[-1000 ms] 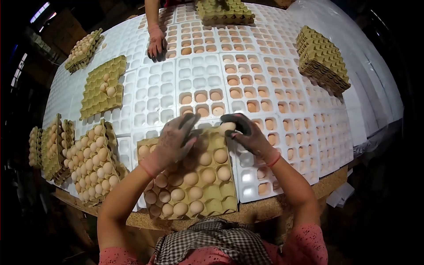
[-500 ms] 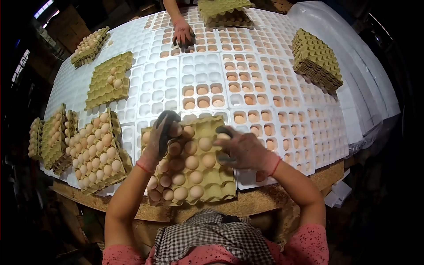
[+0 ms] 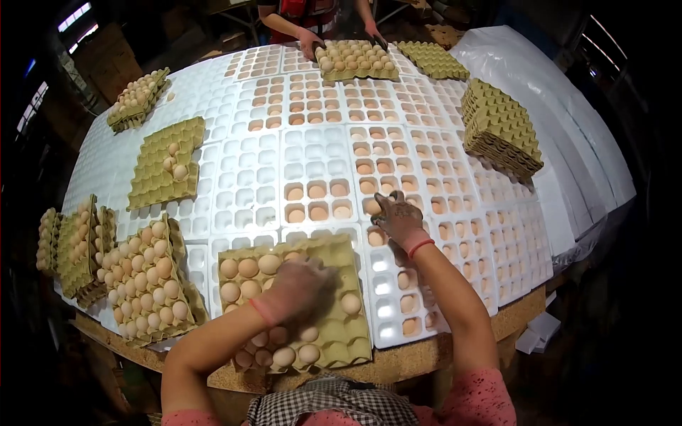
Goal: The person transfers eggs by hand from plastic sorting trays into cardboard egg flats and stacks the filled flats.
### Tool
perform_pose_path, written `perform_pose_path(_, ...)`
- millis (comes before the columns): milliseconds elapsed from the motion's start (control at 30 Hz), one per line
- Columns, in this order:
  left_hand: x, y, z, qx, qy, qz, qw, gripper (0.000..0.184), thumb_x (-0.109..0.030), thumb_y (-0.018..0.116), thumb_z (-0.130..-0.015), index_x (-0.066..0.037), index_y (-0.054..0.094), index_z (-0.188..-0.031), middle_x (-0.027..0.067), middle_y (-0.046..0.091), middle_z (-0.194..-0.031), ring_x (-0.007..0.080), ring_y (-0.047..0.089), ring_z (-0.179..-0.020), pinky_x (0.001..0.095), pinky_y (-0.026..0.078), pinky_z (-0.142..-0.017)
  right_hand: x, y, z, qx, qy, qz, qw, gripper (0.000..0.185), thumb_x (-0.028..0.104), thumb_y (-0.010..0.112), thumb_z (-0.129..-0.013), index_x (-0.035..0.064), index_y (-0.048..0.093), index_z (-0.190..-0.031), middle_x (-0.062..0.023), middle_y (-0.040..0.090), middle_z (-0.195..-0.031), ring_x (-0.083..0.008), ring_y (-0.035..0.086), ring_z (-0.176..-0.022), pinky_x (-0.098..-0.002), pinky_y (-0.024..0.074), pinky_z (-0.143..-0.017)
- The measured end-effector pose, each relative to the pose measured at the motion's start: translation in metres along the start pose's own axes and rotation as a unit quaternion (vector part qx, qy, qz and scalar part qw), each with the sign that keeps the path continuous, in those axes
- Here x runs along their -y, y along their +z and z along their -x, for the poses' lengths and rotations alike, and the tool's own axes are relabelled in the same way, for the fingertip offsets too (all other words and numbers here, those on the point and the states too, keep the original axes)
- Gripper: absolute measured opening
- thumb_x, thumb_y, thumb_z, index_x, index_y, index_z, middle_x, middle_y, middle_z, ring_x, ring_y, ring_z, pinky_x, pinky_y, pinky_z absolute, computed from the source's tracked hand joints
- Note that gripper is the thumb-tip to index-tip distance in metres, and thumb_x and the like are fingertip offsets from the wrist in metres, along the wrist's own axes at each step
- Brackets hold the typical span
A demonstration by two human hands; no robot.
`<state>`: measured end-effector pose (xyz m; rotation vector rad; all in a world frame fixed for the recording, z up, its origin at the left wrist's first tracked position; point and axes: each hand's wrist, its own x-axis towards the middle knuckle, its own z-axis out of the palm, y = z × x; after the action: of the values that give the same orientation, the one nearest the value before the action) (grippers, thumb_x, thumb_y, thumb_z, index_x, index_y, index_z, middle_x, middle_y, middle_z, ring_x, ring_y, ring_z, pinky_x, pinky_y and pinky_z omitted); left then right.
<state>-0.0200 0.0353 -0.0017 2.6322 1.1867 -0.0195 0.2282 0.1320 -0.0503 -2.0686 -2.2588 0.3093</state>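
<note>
In a glove with dark fingers, my right hand [image 3: 400, 216] reaches over the white foam tray [image 3: 383, 323]. Its fingertips are closed around an egg [image 3: 371, 206] at one of the cells. My left hand [image 3: 302, 287] is over the cardboard egg tray [image 3: 348, 266] in front of me, smeared by motion, so its fingers and anything in them cannot be made out. Several eggs [image 3: 249, 268] sit in that tray's left part, while most cups on its right side hold none.
More cardboard trays of eggs [image 3: 145, 277] stand at the left. A stack of cardboard trays [image 3: 501, 128] is at the right, beside plastic-wrapped white sheets [image 3: 568, 142]. Across the table, a co-worker's hands [image 3: 309, 42] are at an egg-filled tray [image 3: 359, 60].
My right hand has moved from the cardboard tray to the foam tray's cells. My left hand has shifted right over the cardboard tray. Across the table, an egg-filled tray has appeared. The view has tilted.
</note>
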Motion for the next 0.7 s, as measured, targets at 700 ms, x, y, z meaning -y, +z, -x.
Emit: perform_pose_path(700, 0.217, 0.009, -0.189, -0.210, -0.113, 0.157, 0.958, 0.045, -0.033, 0.048, -0.100, -0.006, 0.048, -0.137, 0.0208, 0.055, -0.130, 0.0380, 0.053, -0.117, 0.0398, 0.042, -0.101, 0.052, 0.034, -0.154, -0.121, -0.159, -0.193, 0.961, 0.048, 0.042, 0.058, -0.091, 0.0103, 0.052, -0.126, -0.0160, 0.057, -0.122, -0.0371, 0.055, -0.111, -0.0497, 0.0441, -0.095)
